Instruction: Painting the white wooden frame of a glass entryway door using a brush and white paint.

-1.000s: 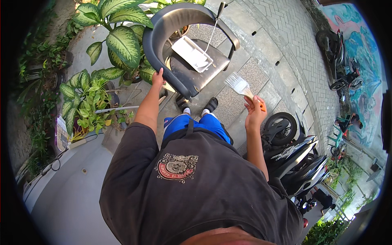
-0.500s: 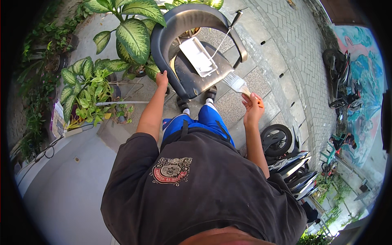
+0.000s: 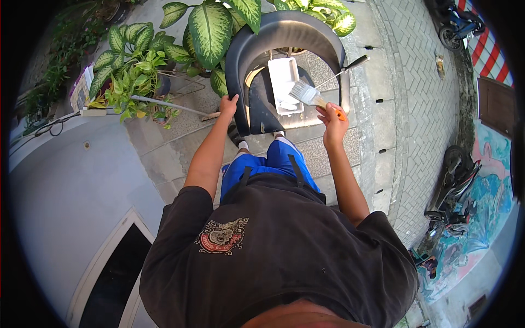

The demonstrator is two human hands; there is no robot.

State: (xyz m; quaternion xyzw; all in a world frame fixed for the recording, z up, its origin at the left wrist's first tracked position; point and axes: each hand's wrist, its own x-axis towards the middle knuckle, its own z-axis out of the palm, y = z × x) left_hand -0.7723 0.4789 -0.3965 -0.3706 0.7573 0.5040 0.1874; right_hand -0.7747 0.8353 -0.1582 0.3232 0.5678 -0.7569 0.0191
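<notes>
A black chair (image 3: 238, 71) with a curved backrest stands in front of me, its seat worn. On the seat sits a white paint tray (image 3: 275, 68) with white paint in it. A paint roller's black handle (image 3: 358, 62) sticks out to the right on a thin metal rod, its far end hidden behind the brush. My right hand (image 3: 333, 123) is closed round a wide paintbrush (image 3: 313, 95) with a wooden, orange-ended handle; its whitish bristles are over the tray's right side. My left hand (image 3: 228, 105) grips the chair's left edge, fingers partly hidden.
Leafy potted plants (image 3: 210, 35) crowd the chair's far left side. A grey pole (image 3: 167, 104) slants toward my left forearm. At left is a pale wall (image 3: 65, 180). Paving (image 3: 424, 98) runs along the right, with a parked motorcycle (image 3: 454, 180) beside a painted wall.
My right hand has brought the paintbrush leftward and farther from me, from beside the seat's front edge to over the tray. My left hand stays at the chair; the view has turned.
</notes>
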